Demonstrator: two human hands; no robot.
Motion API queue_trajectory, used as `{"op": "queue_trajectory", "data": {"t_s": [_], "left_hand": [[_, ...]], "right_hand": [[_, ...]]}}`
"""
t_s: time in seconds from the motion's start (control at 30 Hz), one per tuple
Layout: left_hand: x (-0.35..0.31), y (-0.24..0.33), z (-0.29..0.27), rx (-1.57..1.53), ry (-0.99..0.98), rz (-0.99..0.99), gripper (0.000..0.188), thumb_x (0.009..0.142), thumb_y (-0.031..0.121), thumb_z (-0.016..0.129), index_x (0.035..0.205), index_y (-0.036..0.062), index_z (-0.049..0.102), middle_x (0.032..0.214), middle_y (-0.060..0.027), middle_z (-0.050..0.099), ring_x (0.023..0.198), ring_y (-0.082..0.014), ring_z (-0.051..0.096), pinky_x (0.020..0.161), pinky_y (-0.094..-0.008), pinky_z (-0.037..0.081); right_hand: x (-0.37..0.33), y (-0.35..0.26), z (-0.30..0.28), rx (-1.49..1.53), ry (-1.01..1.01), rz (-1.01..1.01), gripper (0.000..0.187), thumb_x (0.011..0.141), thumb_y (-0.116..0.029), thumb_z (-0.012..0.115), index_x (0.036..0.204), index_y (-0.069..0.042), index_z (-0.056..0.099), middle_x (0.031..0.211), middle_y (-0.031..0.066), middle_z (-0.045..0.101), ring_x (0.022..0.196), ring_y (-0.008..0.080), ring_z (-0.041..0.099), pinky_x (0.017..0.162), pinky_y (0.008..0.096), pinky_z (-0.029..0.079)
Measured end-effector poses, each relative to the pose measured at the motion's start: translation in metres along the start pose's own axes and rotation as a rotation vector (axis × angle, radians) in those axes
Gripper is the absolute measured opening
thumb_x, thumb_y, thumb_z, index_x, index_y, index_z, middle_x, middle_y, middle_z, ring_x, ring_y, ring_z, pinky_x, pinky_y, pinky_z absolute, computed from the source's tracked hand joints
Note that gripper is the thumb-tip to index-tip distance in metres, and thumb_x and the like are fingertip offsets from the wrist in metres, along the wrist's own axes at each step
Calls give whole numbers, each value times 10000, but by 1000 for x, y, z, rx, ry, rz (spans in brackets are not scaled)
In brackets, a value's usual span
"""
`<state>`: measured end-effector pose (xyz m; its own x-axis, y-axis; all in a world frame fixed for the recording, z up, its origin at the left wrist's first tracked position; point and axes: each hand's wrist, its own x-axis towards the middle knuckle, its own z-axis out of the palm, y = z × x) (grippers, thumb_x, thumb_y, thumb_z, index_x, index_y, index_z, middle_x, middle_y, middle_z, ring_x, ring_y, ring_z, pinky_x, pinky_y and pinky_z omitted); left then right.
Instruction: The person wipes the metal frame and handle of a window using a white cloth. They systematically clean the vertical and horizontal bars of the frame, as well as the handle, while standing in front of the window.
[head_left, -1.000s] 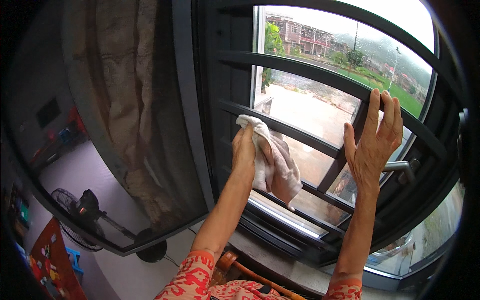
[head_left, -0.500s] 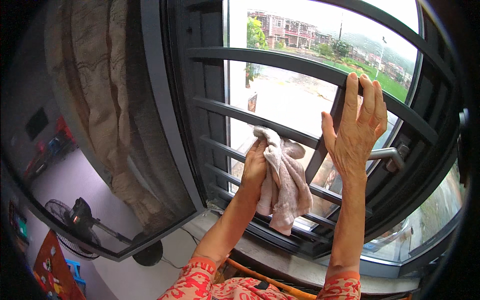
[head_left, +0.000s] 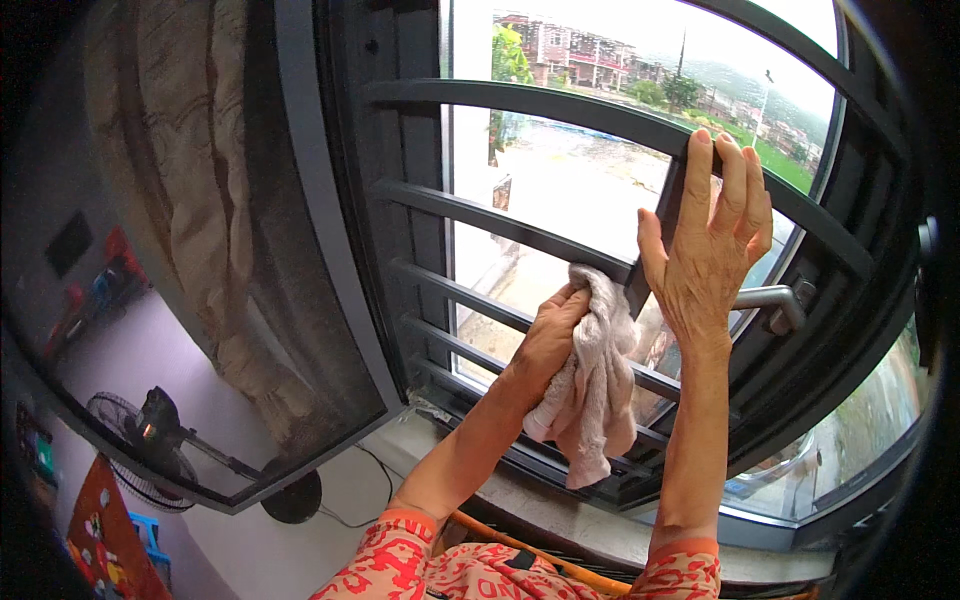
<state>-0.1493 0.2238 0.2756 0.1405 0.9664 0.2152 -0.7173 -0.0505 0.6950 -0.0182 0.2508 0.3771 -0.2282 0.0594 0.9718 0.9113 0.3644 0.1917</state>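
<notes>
My left hand point(head_left: 557, 325) grips a crumpled, whitish cloth point(head_left: 597, 385) against one of the dark window bars point(head_left: 500, 222). The cloth hangs down over the lower bars, and its top end is bunched at my fingers. My right hand point(head_left: 708, 225) is raised with fingers stretched out and thumb apart. Its fingertips rest at an upper bar, beside the upright bar, and nothing is held in it. Just right of my right wrist is a metal window handle point(head_left: 775, 302) on the dark frame.
An opened glass casement point(head_left: 250, 500) stands at the left, with a brown curtain point(head_left: 190, 200) and a black fan point(head_left: 160, 430) seen there. Below the bars runs a pale sill point(head_left: 520, 515). A power cord point(head_left: 390, 480) lies near it. Houses and greenery show outside.
My left hand has moved rightward along the bar with the cloth, closer to the upright bar. The right hand stays at the upper bar, with only a slight shift in view.
</notes>
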Motion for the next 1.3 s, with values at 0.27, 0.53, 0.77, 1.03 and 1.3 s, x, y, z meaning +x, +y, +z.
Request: {"op": "queue_trajectory", "data": {"t_s": [0.27,0.53,0.77,1.03,1.3], "left_hand": [[-18,6,-14,299,-17,132,233,974,218,552,1092,21,592,870,-9,622,743,-70,584,668,-200,499],[-34,6,-44,1645,438,633,291,847,198,687,1069,10,667,1021,-185,562,784,-315,683,646,-399,566],[-37,30,-79,1686,594,602,332,844,199,651,1098,-15,640,1011,-212,553,719,-311,672,571,-396,565],[-31,77,-125,1791,912,515,260,884,248,617,1027,33,637,973,-160,546,763,-358,664,639,-447,555],[-13,79,-150,1535,1230,553,292,928,263,515,1063,15,589,1051,-201,549,904,-426,607,782,-505,511]], "right_hand": [[1,2,-1,-22,25,-21,848,705,-263,733,1461,-124,375,1456,68,346,1388,262,255,1094,418,168],[1,-2,2,-27,32,-17,845,714,-269,723,1467,-138,365,1465,63,320,1395,256,234,1095,423,159],[1,3,1,-33,30,-50,879,705,-220,754,1480,-174,340,1465,37,323,1392,239,233,1102,418,176],[0,6,5,-32,56,-82,872,719,-219,747,1484,-198,329,1473,41,322,1404,237,216,1099,430,183],[1,2,1,-28,41,-59,869,728,-217,746,1488,-192,326,1478,47,334,1409,235,223,1098,430,179]]}}
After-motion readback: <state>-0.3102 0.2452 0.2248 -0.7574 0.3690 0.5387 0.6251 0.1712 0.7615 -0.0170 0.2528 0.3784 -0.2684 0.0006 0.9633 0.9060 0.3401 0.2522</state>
